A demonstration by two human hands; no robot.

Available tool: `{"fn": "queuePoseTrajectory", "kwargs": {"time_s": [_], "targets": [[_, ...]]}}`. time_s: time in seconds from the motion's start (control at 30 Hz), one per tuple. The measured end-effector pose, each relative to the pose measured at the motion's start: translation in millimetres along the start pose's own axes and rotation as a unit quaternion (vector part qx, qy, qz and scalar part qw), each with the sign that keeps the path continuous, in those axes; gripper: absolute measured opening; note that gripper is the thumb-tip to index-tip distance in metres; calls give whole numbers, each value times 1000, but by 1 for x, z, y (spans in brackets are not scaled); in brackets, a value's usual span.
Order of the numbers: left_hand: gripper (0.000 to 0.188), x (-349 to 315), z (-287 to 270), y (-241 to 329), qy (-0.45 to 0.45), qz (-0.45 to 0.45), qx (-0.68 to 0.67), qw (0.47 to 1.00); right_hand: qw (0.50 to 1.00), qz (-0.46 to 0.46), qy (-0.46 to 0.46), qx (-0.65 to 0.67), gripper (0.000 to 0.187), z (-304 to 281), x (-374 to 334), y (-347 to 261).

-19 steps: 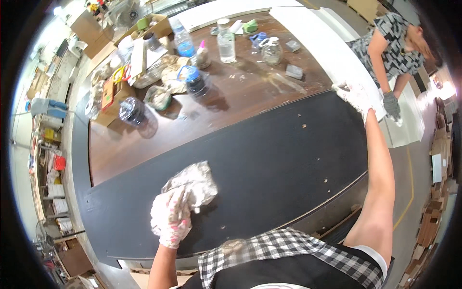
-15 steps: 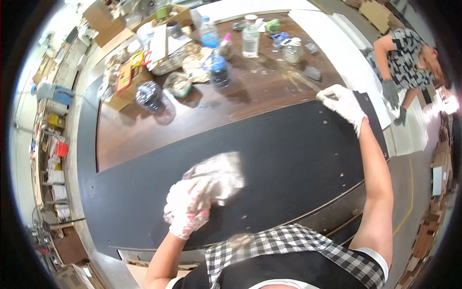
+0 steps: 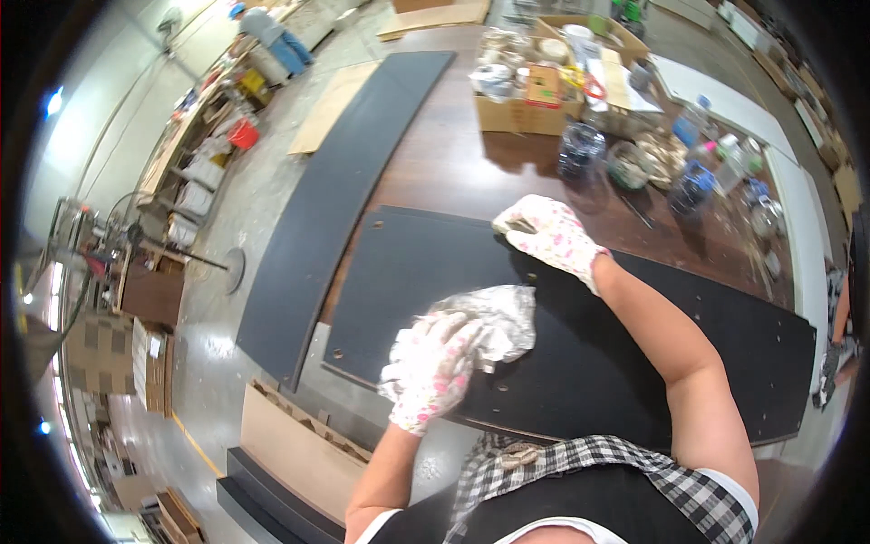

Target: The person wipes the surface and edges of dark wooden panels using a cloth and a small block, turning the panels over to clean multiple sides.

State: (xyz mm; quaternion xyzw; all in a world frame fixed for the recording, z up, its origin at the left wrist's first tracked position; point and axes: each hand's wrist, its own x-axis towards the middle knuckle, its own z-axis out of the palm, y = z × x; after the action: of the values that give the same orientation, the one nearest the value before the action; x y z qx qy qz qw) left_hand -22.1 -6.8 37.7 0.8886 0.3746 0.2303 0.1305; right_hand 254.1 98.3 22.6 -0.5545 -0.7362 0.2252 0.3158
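Wht rag (image 3: 506, 319), under L fingers (image 3: 446, 337), juts R

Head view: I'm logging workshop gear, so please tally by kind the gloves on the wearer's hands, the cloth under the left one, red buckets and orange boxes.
Gloves: 2
Cloth: 1
Red bucket: 1
Orange box: 1
Total: 5
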Motion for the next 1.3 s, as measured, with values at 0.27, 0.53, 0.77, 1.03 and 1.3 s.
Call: {"fn": "queuePoseTrajectory", "kwargs": {"time_s": [0.27, 0.53, 0.77, 1.03, 1.3], "targets": [[50, -3, -10, -1, -14, -26, -17, 999, 992, -108, 6, -64, 27, 139, 159, -85], [48, -9, -17, -4, 36, 1, 24, 999, 989, -27, -129, -61, 20, 51, 89, -57], [48, -10, -28, -9, -41, 10, 23, 999, 983, 177, -43, -32, 26, -154, -149, 11], [42, 18, -44, 25, -66, 128, -31, 989, 984, 67, 93, -138, 23, -155, -194, -30], [15, 17, -34, 69, -43, 92, -52, 993, 928, 297, 52, -219, 26, -246, -304, -19]]}}
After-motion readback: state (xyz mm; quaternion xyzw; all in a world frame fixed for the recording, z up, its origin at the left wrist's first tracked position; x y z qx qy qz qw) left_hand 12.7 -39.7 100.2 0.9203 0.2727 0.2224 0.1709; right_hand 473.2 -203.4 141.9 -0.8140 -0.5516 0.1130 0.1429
